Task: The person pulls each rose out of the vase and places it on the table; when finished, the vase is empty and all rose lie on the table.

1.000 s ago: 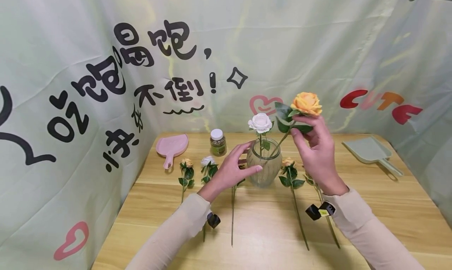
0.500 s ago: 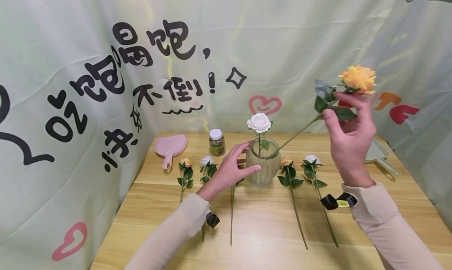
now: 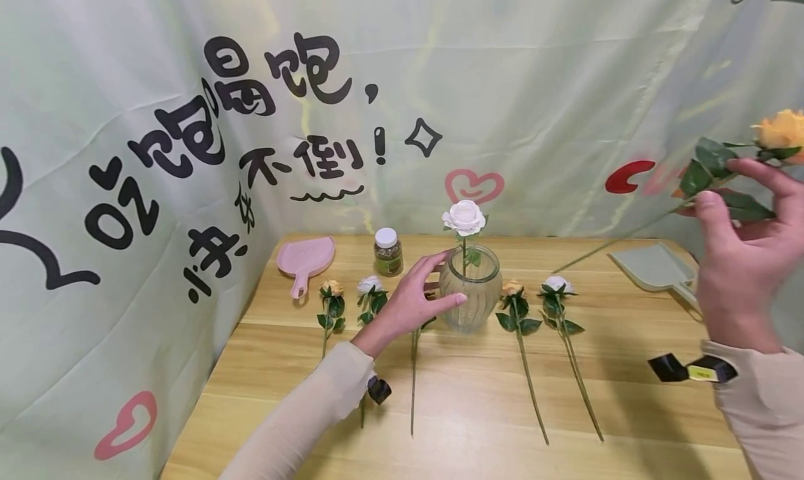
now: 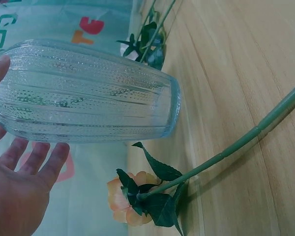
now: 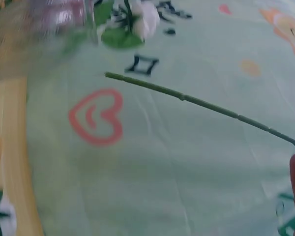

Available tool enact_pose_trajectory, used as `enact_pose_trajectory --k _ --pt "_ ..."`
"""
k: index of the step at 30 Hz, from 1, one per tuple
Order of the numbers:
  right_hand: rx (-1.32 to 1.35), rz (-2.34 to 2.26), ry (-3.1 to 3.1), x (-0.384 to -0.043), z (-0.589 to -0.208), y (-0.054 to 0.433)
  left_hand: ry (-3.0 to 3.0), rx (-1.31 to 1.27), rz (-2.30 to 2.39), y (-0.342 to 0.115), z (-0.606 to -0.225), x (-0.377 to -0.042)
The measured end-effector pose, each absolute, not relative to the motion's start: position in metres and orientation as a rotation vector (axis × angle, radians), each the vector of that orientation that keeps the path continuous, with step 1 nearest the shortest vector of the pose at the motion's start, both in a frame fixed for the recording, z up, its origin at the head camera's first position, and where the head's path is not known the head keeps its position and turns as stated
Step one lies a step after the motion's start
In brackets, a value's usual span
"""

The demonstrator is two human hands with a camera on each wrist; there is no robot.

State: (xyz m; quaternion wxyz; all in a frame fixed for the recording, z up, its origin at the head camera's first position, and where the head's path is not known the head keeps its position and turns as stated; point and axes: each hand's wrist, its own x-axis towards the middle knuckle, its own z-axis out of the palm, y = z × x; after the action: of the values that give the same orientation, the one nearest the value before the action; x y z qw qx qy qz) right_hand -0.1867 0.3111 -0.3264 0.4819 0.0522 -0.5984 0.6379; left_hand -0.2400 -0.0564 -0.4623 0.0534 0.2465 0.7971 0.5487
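Note:
My left hand holds the side of a ribbed clear glass vase, its thumb in front and fingers behind. In the left wrist view the same vase fills the upper left beside the fingers. One white rose stands upright in the vase. At the far right, raised above the table, my right hand pinches an orange rose below its bloom, among the leaves. Its long stem slants down to the left, its end apart from the vase.
Several roses lie on the wooden table: orange and white ones left, orange and white ones right. Behind are a pink dustpan-shaped tray, a white-lidded jar and a grey-green dustpan. A printed curtain surrounds the table.
My right hand has drawn the orange rose out of the vase and carried it up and to the far right. The left hand, vase and white rose have stayed in place.

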Motion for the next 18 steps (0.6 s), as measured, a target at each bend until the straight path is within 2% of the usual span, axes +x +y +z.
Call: enact_pose_trajectory --k 6,9,14,18 --pt "-0.260 1.155 -1.957 -0.166 -0.344 0.364 2.413 0.733 1.671 -0.056 -0.463 -0.241" --pt "-0.221 1.101 -2.060 -0.161 -0.360 0.385 2.425 0.723 1.660 -0.056 -0.463 -0.240" --pt "-0.021 1.295 -2.202 -0.153 -0.394 0.414 2.432 0.731 1.647 -0.056 -0.463 -0.240" --pt "-0.016 1.367 -2.400 -0.145 -0.418 0.429 2.432 0.735 1.643 -0.055 -0.462 -0.240"
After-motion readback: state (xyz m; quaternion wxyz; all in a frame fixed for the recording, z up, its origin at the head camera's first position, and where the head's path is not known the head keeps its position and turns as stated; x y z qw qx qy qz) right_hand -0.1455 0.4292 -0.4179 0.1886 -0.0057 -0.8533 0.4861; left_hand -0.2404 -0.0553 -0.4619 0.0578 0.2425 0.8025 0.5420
